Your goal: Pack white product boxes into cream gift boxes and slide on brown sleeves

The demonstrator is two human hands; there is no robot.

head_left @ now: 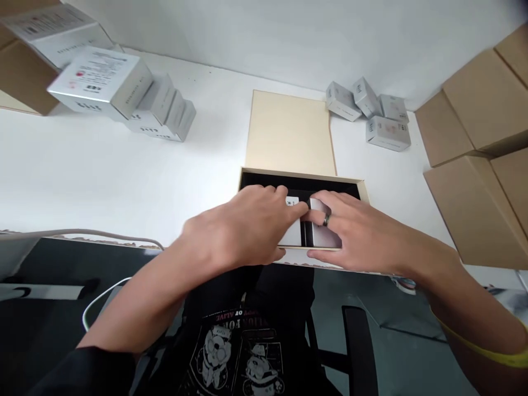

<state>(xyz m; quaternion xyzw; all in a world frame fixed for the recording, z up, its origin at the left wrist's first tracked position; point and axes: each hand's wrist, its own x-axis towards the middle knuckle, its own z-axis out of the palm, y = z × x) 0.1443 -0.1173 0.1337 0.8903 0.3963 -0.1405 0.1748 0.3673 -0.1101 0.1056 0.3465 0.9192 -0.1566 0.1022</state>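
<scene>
A cream gift box lies open at the table's front edge, its flat lid folded back. Inside its black lining sit a white small box with dark print, on the left, and a shiny silvery small box, on the right. My left hand curls over the white box, fingers bent and thumb at the gift box's front wall. Wearing a dark ring, my right hand bends around the silvery box, its thumb also by the front wall. Both hands partly cover these boxes.
Silver-white cartons are stacked at the back left. Several small grey boxes lie at the back right. Brown cardboard boxes line the right side. A cable runs along the front left edge. A chair armrest stands below the table.
</scene>
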